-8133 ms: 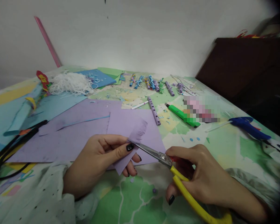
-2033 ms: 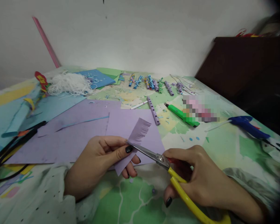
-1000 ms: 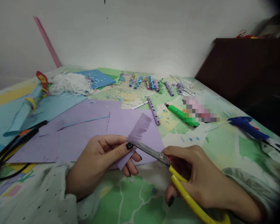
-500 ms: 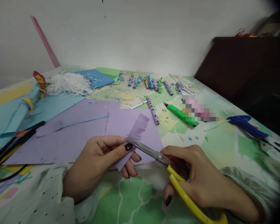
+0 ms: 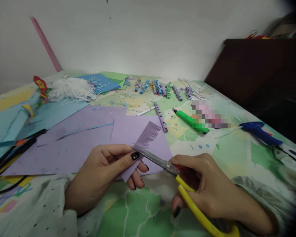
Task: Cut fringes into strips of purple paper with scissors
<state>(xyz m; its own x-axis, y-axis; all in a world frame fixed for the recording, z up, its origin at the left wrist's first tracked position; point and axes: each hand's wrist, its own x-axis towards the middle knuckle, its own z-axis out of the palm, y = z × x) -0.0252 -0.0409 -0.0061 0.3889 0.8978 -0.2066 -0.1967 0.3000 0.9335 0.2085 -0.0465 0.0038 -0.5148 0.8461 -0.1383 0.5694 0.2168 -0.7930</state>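
Observation:
My left hand (image 5: 113, 166) pinches a strip of purple paper (image 5: 145, 136) between thumb and fingers. Fine cuts along the strip's right edge make a fringe on its upper part; its lower end is uncut. My right hand (image 5: 204, 184) is closed round the yellow handles of a pair of scissors (image 5: 160, 161). The blades look nearly closed and lie across the strip, just above my left thumb. Behind the strip, a sheet of purple paper (image 5: 123, 126) lies on the table.
Beyond my hands are a purple dotted tube (image 5: 160, 117), a green utility knife (image 5: 191, 121) and several small decorated rolls (image 5: 159, 88). A blue glue gun (image 5: 261, 131) lies at the right. White string (image 5: 70, 89) is heaped at the left, near a light blue paper roll (image 5: 17, 125).
Both hands keep nearly the same place. The fringe has spread slightly to the right, and the view has shifted a little.

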